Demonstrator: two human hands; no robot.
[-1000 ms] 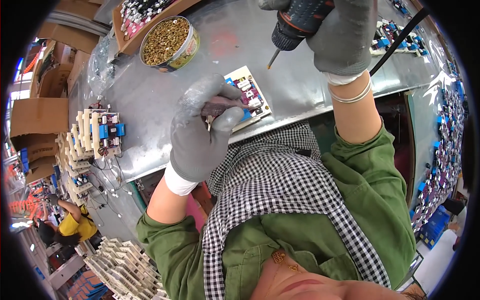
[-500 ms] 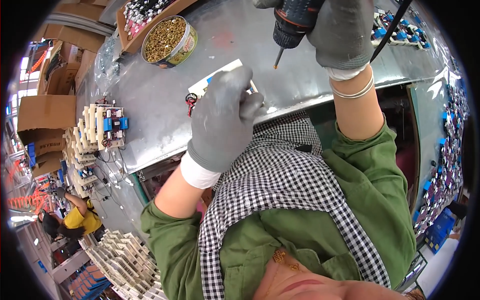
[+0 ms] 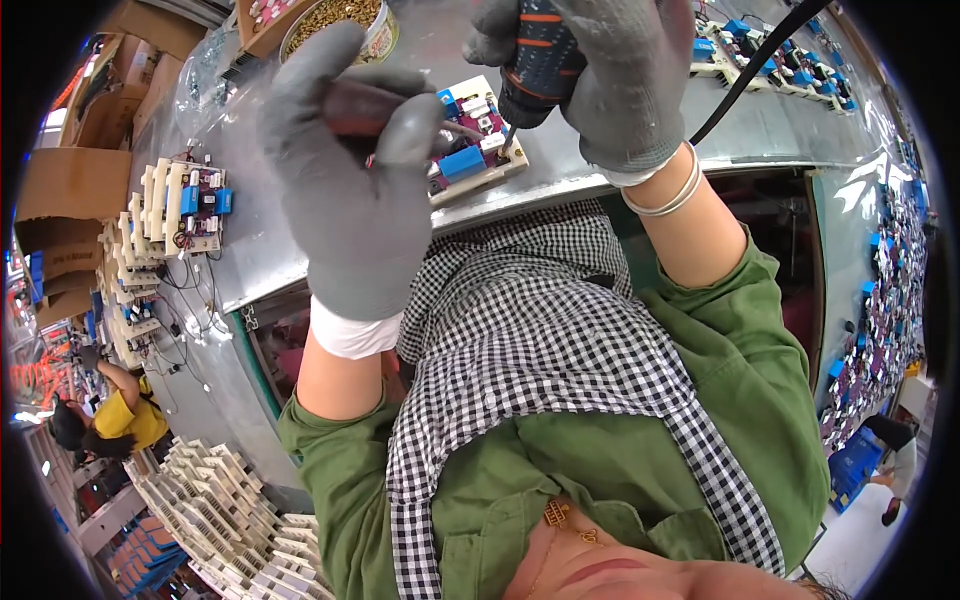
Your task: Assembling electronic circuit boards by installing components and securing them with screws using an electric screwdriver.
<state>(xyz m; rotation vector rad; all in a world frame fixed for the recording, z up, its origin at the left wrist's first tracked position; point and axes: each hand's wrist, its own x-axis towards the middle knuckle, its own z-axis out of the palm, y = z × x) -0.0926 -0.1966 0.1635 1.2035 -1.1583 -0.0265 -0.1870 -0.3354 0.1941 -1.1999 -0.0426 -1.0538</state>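
My right hand (image 3: 630,90), in a grey glove, grips a black power screwdriver (image 3: 543,60) with orange marks. Its bit points down at the near right corner of a cream plastic base (image 3: 490,178), on which sits a purple circuit board with blue blocks (image 3: 462,163). My left hand (image 3: 350,190), also gloved, is raised in front of the base's left part and hides it. Its fingers curl around what looks like a screwdriver with a dark reddish handle (image 3: 358,108); a thin metal shaft points toward the board.
A round tub of brass-coloured screws (image 3: 380,40) stands behind my left hand. Finished-looking board assemblies (image 3: 190,205) line the left, with loose wires. More boards (image 3: 780,70) lie far right, near a black cable (image 3: 745,85). A person in yellow (image 3: 130,415) works at far left.
The power screwdriver has come down and left, its bit now at the base's corner. My left hand has lifted and moved left, uncovering the board; the dark reddish handle now shows in it.
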